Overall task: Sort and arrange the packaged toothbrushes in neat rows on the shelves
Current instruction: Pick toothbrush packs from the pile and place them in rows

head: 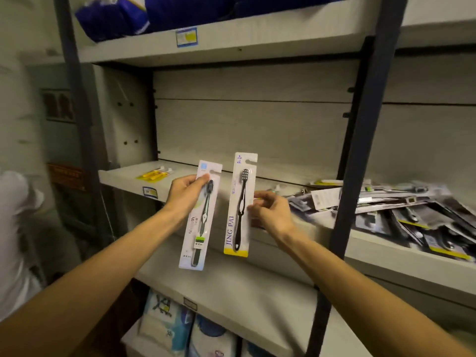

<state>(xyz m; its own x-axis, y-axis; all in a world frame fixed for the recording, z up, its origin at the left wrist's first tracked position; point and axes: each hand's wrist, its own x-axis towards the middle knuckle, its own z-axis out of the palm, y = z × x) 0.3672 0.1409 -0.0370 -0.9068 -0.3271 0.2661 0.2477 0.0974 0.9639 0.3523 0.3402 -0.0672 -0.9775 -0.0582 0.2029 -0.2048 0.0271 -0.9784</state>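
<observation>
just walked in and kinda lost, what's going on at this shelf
A person is sorting packaged toothbrushes, holding one upright in each hand in front of the middle shelf. The left hand holds a white pack; the right hand pinches a yellow-trimmed JING PAI pack. A yellow pack lies on the shelf to the left, and a jumbled pile of packs waits unsorted on the right.

Two packs held side by side before the shelf (123,179): one (199,217) left, one (240,204) right; a pile (401,210) lies farther right.
</observation>
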